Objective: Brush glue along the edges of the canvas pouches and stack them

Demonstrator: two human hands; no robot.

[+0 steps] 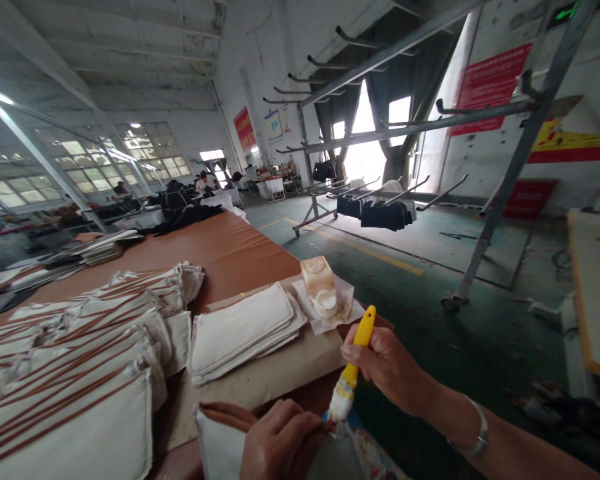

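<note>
My right hand point(387, 365) is closed round the yellow handle of a small brush point(351, 375), its white bristles pointing down at the bottom of the view. My left hand point(275, 440) lies just left of the bristles, fingers curled on the edge of a white fabric piece point(215, 450) at the near table edge. The bristle tip touches or nearly touches the spot by my left fingers. Behind the brush, a whitish block and a round lump point(321, 285) sit on white paper.
A brown table point(230, 250) carries a stack of white fabric pieces point(243, 330) on cardboard and rows of white bags with brown straps point(80, 360). Metal hanging racks point(500, 193) stand on the green floor to the right. Other people work far behind.
</note>
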